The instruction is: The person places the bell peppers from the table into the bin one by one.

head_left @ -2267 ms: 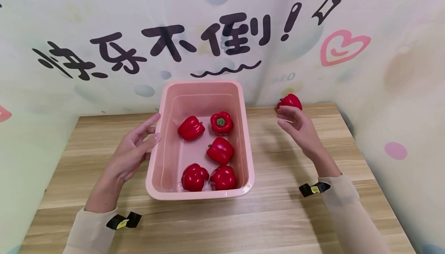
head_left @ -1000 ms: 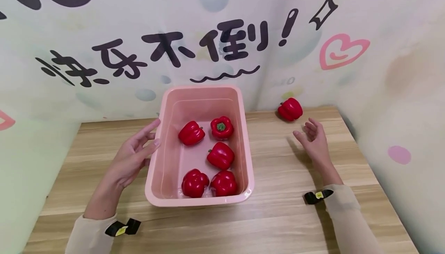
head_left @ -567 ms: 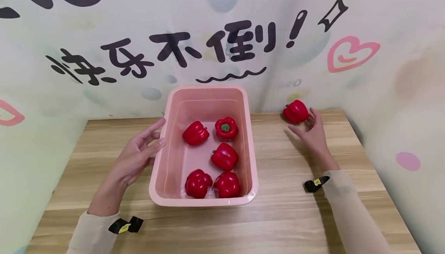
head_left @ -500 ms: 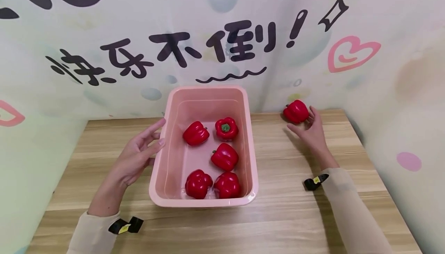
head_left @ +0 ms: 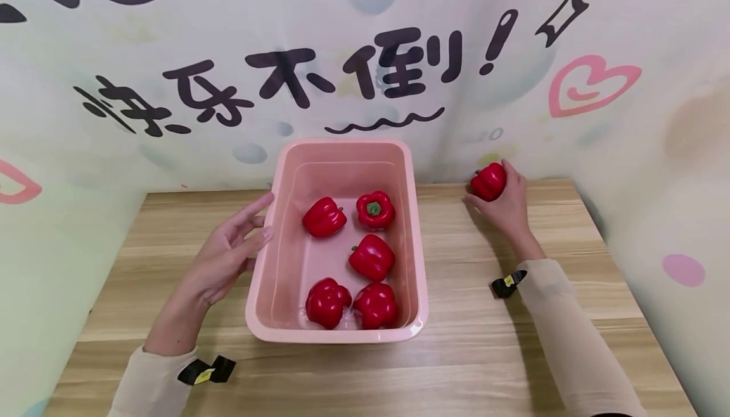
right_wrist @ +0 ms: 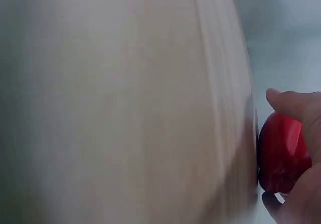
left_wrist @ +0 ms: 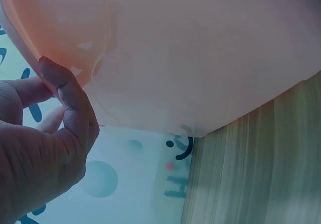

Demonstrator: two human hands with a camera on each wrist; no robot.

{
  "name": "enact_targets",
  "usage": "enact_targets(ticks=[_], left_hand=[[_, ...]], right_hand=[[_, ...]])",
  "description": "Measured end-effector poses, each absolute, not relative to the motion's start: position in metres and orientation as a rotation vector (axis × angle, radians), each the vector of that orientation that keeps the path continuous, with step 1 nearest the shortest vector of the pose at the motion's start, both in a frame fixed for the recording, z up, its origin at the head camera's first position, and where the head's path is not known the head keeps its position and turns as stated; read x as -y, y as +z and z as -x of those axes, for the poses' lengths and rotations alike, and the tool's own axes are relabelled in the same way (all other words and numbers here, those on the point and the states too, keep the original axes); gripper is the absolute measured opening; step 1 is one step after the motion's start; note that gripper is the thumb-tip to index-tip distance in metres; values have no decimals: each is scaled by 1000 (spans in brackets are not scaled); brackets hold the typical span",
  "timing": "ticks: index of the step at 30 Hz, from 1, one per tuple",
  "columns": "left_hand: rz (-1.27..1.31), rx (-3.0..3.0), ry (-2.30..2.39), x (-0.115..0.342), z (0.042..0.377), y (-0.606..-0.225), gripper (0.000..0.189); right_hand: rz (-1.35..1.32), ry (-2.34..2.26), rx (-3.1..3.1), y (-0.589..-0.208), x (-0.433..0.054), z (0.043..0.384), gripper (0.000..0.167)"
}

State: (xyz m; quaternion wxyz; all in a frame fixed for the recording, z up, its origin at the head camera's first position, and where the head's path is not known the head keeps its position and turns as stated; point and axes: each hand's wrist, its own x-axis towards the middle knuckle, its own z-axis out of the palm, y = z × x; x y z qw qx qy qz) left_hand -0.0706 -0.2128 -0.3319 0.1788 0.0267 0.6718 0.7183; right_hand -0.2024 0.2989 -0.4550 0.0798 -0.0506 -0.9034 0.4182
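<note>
My left hand [head_left: 225, 252] holds the left rim of a pink plastic tub [head_left: 260, 284], its bent fingers at the edge in the left wrist view. Inside the tub lie several red bell peppers, one with its green stem facing up [head_left: 376, 210] and another on its side [head_left: 372, 257]. At the back right of the table, my right hand [head_left: 507, 208] grips a single red bell pepper [head_left: 488, 181], thumb in front and fingers round its right side. The right wrist view shows this pepper [right_wrist: 281, 151] partly covered by the hand.
The wood-grain table [head_left: 456, 353] ends at the back against a printed cloth backdrop [head_left: 228, 11] with black lettering. More cloth rises at both sides. Black straps [head_left: 206, 371] sit at the sleeve cuffs.
My right hand drew back from the lone bell pepper, then came in from its right and closed round it. The left hand stays at the tub's rim; the view shifted slightly.
</note>
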Motion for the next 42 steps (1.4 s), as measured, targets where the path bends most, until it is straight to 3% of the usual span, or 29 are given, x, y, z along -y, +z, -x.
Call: enact_targets(ticks=[19,28,36,42], left_hand=[[-102,-1871,2048,214,69,-339,68],[-100,-1873,2063,214,71,-337,67],[-80,-1876,2045,213,71,-335,67],[-67,-1886,2046,213,69,-334,67]], right_hand=[[299,1365,2587,-452,-293,206,91],[441,1980,2300,-437,-297,183,94],[229,2586,1831,-428,-297,173,61],[142,2690,1792,-412,-294,170,69]])
